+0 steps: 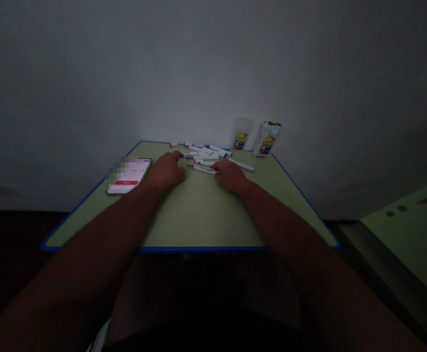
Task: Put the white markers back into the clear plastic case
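"Where's that slim white plastic marker with the narrow dark tip (204, 169)?"

"On the pale green, blue-edged table (202, 210), just in front of the loose heap of white markers (208, 156), its right end at the fingers of the right hand (231, 176)."

"Gripped?"

"Those fingers are bunched narrow at that end, but I can't tell from here whether they pinch it or only touch. The left hand (167, 170) has thumb and forefinger well apart, beside the heap."

"How would it handle?"

"Light and stiff, I'd guess, hardly fragile, but smooth enough to slip or roll. I'd take it mid-barrel, thumb against fingers, away from that tip, which may be a bare nib."

"May be?"

"Too dim to say. The marker's right end is hidden under the fingers, and the heap overlaps so much I couldn't count it. The clear plastic case (242, 126) by the grey wall (198, 73) has a yellow label I can't read, and part of the black-edged phone (128, 176) is lost in blocky blur."
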A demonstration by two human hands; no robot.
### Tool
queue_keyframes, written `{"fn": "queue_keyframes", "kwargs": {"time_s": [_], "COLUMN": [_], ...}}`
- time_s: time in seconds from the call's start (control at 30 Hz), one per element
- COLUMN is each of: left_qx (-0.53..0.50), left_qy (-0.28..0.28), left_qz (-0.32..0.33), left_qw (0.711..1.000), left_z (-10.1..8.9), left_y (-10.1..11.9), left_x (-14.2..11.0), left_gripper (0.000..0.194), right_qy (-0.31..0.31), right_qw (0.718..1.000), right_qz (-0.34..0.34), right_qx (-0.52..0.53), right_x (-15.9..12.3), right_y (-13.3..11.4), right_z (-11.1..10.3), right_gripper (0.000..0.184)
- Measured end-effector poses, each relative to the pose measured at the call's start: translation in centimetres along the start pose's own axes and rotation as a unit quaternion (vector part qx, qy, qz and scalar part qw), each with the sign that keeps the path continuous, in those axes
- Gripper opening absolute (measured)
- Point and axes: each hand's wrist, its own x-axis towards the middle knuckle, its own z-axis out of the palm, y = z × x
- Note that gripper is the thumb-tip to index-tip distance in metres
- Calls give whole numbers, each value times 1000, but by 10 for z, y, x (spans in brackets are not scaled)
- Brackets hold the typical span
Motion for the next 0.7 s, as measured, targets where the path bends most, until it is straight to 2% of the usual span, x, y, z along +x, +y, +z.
{"fn": "queue_keyframes", "kwargs": {"time_s": [0.3, 0.7], "left_qx": [-2, 0], "left_qy": [-16, -28], "left_qz": [-6, -6], "left_qw": [1000, 1000], "left_z": [-3, -2], "left_y": [5, 4], "left_x": [-3, -2], "left_gripper": [53, 55], "right_qy": [-16, -13], "right_qw": [999, 998], "right_qz": [49, 51], "right_qx": [14, 32], "right_x": [-11, -10], "right_y": [7, 9], "right_z": [-11, -11], "right_gripper": [32, 31]}}
